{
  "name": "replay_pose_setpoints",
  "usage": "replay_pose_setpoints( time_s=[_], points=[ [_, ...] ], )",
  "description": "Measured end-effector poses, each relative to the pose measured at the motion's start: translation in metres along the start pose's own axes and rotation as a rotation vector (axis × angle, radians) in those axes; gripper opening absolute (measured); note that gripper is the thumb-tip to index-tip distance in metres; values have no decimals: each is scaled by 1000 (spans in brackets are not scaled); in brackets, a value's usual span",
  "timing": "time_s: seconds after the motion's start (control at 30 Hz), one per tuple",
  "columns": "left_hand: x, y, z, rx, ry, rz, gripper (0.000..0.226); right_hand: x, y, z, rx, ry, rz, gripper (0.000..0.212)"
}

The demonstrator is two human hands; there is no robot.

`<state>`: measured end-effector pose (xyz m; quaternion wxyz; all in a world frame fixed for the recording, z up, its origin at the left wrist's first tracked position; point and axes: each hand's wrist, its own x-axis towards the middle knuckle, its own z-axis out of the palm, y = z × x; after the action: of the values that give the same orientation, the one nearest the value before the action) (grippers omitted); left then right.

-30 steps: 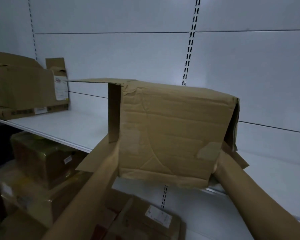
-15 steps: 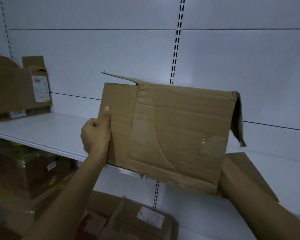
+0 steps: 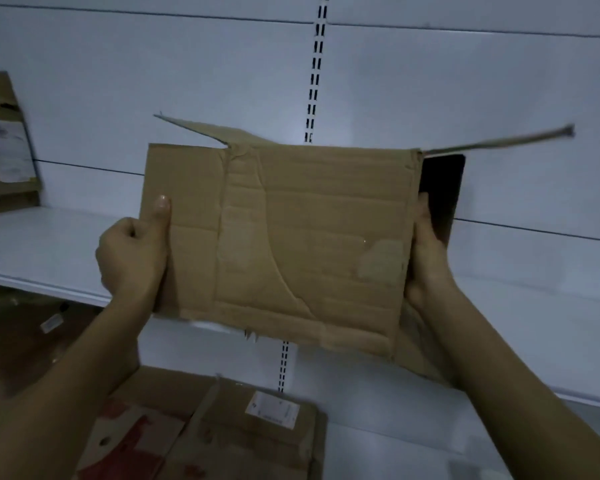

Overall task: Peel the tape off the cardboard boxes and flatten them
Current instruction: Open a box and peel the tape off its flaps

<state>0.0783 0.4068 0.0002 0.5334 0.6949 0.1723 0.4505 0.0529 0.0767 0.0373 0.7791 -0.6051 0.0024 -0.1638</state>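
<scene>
Cardboard, brown, corrugated and much creased, fills the middle of the head view: the cardboard box [image 3: 309,237] is held up in the air in front of a white shelf [image 3: 49,244], its broad face turned to the camera and its long axis running left to right between the two hands. The left hand [image 3: 132,258] pinches the left edge, thumb [image 3: 161,209] flat on the front face and fingers out of sight behind. The right hand [image 3: 430,258] grips the right edge beside the dark open end [image 3: 442,195]; its fingertips curl round the corner. Each hand sits at one end, neither nearer the box than the other. A thin flap [image 3: 499,142] juts out to the right from the top corner, and another flap [image 3: 194,128] lifts at the upper left. A dull, smoother tape patch [image 3: 378,261] lies on the face just beside the right hand, so that hand looks better placed to peel it; a paler vertical band [image 3: 236,237] may be more tape, though I cannot tell. With its end open the box probably collapses sideways when the hands push. Flattened boxes [image 3: 257,427] lie below.
</scene>
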Motion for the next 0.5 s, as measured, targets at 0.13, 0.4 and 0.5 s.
replay_pose_setpoints(
  time_s=[0.13, 0.4, 0.5],
  points=[
    [-3, -1, 2, 152, -73, -22, 61, 4, -18, -42, -341, 299, -212, 60],
    [-35, 95, 10, 94, 86, 733, 46, -30, -25, -57, -494, 155, -250, 55],
    [-49, 141, 41, 250, -357, 927, 56, -50, -5, -60, -471, 63, -18, 35]
  ],
)
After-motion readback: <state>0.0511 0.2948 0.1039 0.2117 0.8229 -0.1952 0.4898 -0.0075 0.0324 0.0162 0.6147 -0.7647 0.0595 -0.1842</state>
